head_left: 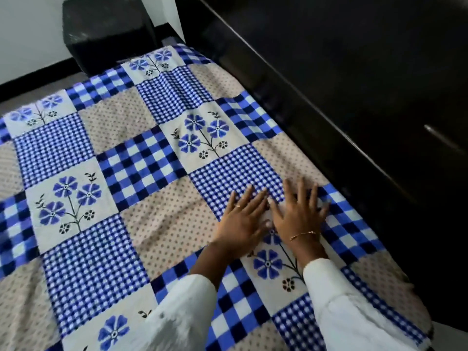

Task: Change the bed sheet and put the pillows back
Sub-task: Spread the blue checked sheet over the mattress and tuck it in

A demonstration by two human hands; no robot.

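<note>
A patchwork bed sheet (141,198) with blue checks, blue flowers and beige dotted squares covers the whole bed. My left hand (241,219) lies flat on it with straight, spread fingers, a ring on one finger. My right hand (300,211) presses flat right beside it, fingers spread, a thin gold bracelet at the wrist. Both hands rest near the bed's right edge, over a small-check square and a flower square. Both arms wear white sleeves. No pillows are in view.
A dark wooden wardrobe or cabinet (354,84) with a metal handle (443,140) runs along the bed's right side. A black box-like stand (106,31) sits at the far end against a white wall. The sheet shows a few soft wrinkles at centre.
</note>
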